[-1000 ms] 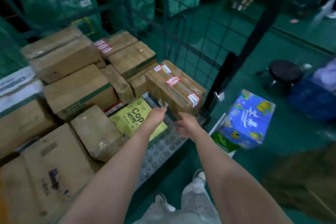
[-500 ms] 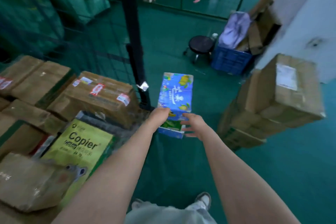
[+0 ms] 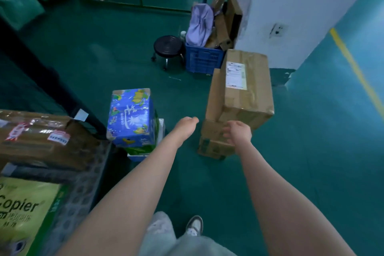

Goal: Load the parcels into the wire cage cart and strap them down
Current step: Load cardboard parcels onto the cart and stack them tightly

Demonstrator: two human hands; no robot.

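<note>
Both arms were stretched forward over the green floor (image 3: 108,52). Left hand (image 3: 186,125): fingers loosely curled, empty, between the blue printed carton (image 3: 131,116) and the brown stack. Right hand (image 3: 238,133): fingers relaxed, holding nothing, before the small carton (image 3: 211,141); contact could not be told. The large labelled parcel (image 3: 246,97) lay atop that stack, outside the wire cage cart (image 3: 83,193), which held a taped parcel (image 3: 41,141).

Carton (image 3: 131,116) left of the left hand (image 3: 186,125), on lower boxes. Large parcel (image 3: 243,89) just beyond the right hand (image 3: 238,134), stacked on a small box (image 3: 212,143). Stool (image 3: 168,44) and crate (image 3: 202,58) well beyond both hands, side by side. Cart deck (image 3: 83,193) far left, carrying taped parcel (image 3: 41,137) and copier box (image 3: 25,210).
</note>
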